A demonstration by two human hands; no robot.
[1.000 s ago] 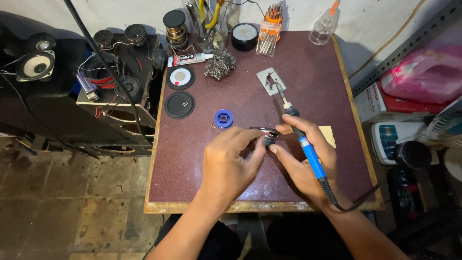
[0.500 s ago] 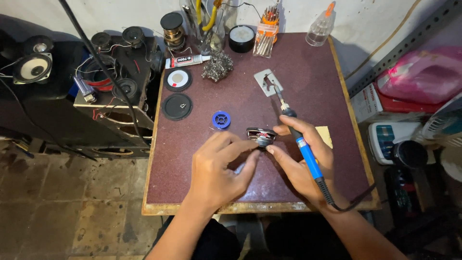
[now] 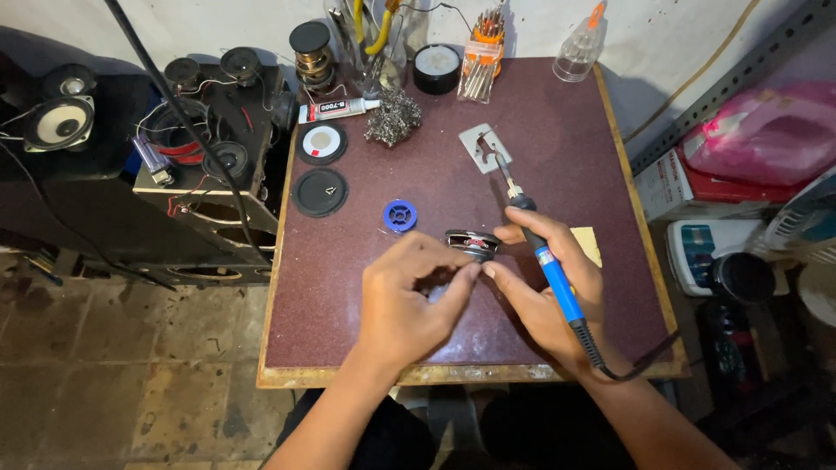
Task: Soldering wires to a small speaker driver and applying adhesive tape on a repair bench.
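The square bench (image 3: 366, 287), topped in speckled maroon laminate with a worn wooden edge, is carrying everything in play. On its middle, both hands are meeting over a small round speaker driver with a dark metal rim (image 3: 473, 243), which is sitting on the surface just beside a blue plastic spool of solder wire (image 3: 400, 215).

The left hand (image 3: 407, 300) is curling over from the near side, its grip pinched almost shut, fingertips pressing at the driver's near edge; whether it is also nipping a fine wire there cannot be told. The right hand (image 3: 542, 287) is closing its grip fully round a soldering iron with a blue plastic handle and black cord (image 3: 550, 277), whose slim metal tip is pointing away toward a flat grey metal stand (image 3: 484, 144) farther up the bench, well clear of the driver.

Judging from this, the step in hand is positioning work on the driver, with the iron parked in the palm. Bringing the tip onto it would call for swinging the iron round while the left fingers are keeping the driver from sliding on the smooth top.

Smaller pieces are lying near: two flat black discs (image 3: 320, 191), a tangled wad of metal wool (image 3: 394, 117), a white glue tube (image 3: 338, 109).
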